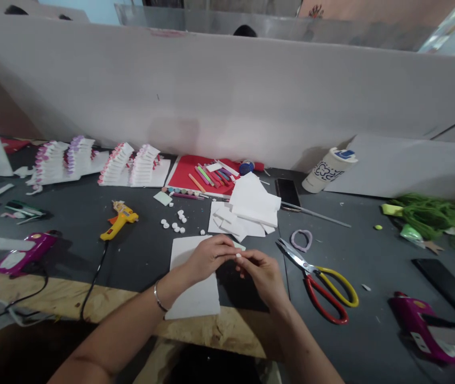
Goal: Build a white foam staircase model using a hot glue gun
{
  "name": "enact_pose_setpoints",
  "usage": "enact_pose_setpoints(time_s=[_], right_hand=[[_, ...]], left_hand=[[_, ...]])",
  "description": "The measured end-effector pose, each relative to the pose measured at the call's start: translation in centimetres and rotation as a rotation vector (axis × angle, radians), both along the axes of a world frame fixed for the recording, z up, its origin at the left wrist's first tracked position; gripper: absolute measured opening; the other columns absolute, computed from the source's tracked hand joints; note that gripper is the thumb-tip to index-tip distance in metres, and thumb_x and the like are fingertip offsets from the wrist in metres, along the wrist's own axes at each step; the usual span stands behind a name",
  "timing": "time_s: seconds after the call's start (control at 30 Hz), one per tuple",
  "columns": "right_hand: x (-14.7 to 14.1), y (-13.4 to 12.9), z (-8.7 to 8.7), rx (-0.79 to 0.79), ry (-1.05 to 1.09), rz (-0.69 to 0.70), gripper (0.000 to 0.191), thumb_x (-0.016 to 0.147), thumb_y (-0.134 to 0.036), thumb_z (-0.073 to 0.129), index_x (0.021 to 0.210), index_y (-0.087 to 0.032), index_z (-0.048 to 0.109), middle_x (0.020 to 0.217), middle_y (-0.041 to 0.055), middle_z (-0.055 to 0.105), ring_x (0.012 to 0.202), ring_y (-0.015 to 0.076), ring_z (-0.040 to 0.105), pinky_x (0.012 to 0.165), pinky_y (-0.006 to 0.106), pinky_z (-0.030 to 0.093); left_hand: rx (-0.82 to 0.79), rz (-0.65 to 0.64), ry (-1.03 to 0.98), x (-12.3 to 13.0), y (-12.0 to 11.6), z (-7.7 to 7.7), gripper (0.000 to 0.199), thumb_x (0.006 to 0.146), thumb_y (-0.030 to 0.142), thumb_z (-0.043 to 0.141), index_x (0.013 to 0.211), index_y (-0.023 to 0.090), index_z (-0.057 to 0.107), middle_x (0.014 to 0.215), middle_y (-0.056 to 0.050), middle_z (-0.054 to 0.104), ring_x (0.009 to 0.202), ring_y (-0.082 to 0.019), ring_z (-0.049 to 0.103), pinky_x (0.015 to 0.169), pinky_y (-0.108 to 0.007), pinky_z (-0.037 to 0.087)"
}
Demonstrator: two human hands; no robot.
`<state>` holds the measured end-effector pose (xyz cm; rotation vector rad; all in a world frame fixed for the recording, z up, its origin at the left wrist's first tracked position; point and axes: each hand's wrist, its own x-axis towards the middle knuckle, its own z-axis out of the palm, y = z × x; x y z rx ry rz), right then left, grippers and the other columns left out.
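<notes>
The bit (238, 256), small and white, is at the centre, raised between the fingertips of both hands. The right hand (265, 273) pinches it; the left hand (210, 257) has its fingers drawn together and reaching to it, though whether they grip it too I cannot tell. Just past the fingers, toward twelve, shows the edge of a pale green slip (238, 245), held or lying, I cannot tell.

As for progress, several white balls (176, 227) lie at ten o'clock, looking already rounded; the bit is in work, and whether it has its final form is not visible. The sheet (195, 298) at eight is whole and flat, while the cut paper (251, 205) at twelve is in loose, overlapping pieces. Farther toward ten, the cards (157, 176) bear rows of white strips with pink and purple tips, looking complete.

The bit looks pale and plain, too small to show texture, and mostly covered by fingers.

Farther out, the scissors (307, 269) lie spread between three and four, a hair tie (310, 242) near three, the pens (211, 176) at eleven, the phone (287, 189) and cup (325, 170) toward two, and the glue gun (120, 221) between nine and ten.
</notes>
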<state>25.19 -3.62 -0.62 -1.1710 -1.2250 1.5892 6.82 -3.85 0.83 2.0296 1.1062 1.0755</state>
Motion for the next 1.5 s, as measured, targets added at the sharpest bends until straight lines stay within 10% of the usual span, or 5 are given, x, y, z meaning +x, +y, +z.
enact_pose_setpoints(time_s=[0.63, 1.03, 1.5], right_hand=[[0.0, -0.3, 1.5, 0.121, -0.092, -0.014, 0.024, 0.068, -0.047, 0.078, 0.07, -0.023, 0.075, 0.059, 0.0022, 0.07, 0.053, 0.018, 0.063, 0.053, 0.03, 0.051], [-0.3, -0.4, 0.8, 0.157, -0.088, -0.066, 0.033, 0.074, -0.054, 0.073, 0.074, -0.021, 0.069, 0.059, 0.0015, 0.067, 0.054, 0.0161, 0.06, 0.054, 0.028, 0.049], [1.3, -1.0, -0.3, 0.636, -0.365, -0.033, 0.019, 0.087, -0.039, 0.063, 0.081, -0.024, 0.072, 0.072, 0.0048, 0.07, 0.063, 0.0183, 0.064, 0.059, 0.028, 0.051]], left_hand=[[-0.55, 0.003, -0.537, 0.7, 0.4, 0.6, 0.044, 0.059, 0.053, 0.086, 0.07, 0.013, 0.071, 0.071, -0.005, 0.07, 0.066, -0.016, 0.065, 0.066, -0.027, 0.052], [-0.259, 0.122, -0.305, 1.2, -0.3, 0.0, 0.035, 0.078, 0.052, 0.073, 0.083, 0.018, 0.077, 0.084, -0.008, 0.074, 0.078, -0.018, 0.066, 0.072, -0.027, 0.051], [-0.486, 0.115, -0.539, 1.1, -0.7, 1.0, 0.034, 0.064, 0.041, 0.083, 0.074, 0.014, 0.064, 0.076, -0.002, 0.065, 0.065, -0.011, 0.056, 0.062, -0.023, 0.044]])
